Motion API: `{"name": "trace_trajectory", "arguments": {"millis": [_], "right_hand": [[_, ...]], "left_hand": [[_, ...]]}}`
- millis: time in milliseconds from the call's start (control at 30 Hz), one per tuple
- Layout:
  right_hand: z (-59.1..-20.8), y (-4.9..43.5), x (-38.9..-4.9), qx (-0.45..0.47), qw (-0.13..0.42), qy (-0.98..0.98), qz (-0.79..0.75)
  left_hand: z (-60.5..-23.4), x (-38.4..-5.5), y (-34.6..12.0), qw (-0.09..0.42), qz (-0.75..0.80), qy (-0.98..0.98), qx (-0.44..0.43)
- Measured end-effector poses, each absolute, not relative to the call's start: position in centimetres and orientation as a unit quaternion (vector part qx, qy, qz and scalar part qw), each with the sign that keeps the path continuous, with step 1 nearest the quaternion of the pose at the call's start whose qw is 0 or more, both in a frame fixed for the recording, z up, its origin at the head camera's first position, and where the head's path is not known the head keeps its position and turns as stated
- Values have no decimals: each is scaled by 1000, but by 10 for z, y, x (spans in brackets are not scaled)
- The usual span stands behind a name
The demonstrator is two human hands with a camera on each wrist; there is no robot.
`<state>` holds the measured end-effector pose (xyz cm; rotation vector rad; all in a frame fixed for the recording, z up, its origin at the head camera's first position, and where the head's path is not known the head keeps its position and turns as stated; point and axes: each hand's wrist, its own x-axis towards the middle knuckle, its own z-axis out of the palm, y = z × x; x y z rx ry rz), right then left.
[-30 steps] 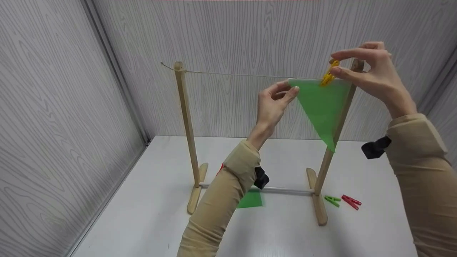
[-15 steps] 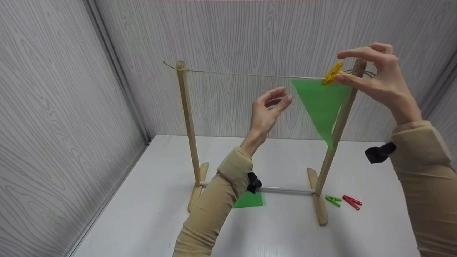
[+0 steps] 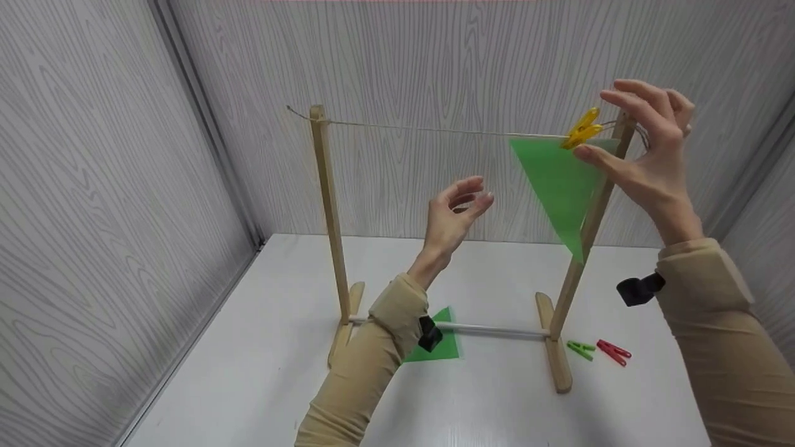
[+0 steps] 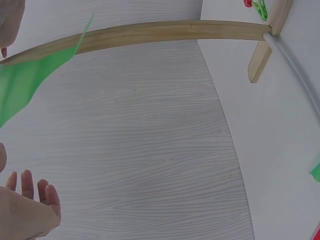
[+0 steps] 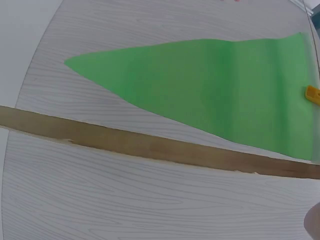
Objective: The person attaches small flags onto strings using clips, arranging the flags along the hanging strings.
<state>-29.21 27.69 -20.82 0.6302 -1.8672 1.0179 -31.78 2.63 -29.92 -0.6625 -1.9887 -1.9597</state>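
Right grip (image 3: 657, 158): thumb and fingers apart beside yellow peg (image 3: 581, 129); thumb contact unclear. Peg clips green flag (image 3: 559, 186) to string (image 3: 435, 130). Left grip (image 3: 448, 220) loosely bent, thumb apart, left of flag. Green peg (image 3: 581, 349), red peg (image 3: 613, 352) on bench (image 3: 484, 403).

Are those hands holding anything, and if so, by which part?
No, nothing: the left hand is empty, and the right hand is open beside the yellow clothespin, which pinches the green flag by its top edge.
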Motion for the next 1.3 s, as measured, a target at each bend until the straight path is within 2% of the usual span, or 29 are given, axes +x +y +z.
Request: {"name": "trace_trajectory", "arguments": {"millis": [233, 367, 667, 867, 1100, 1300], "right_hand": [[-228, 272, -300, 221, 517, -717, 412], [-239, 260, -292, 209, 549, -690, 424], [-275, 237, -273, 185, 576, -642, 470], [-324, 231, -280, 185, 550, -624, 523], [-394, 222, -279, 151, 468, -638, 592], [-440, 210, -279, 130, 429, -658, 605]], "left_hand": [[-323, -318, 24, 124, -656, -708, -229], [-341, -317, 21, 114, -645, -721, -228], [-387, -314, 4, 89, -641, -732, -212], [-419, -314, -13, 80, -652, -728, -196], [-452, -310, -26, 75, -667, -723, -165], [-472, -303, -32, 46, -670, -729, -132]]}}
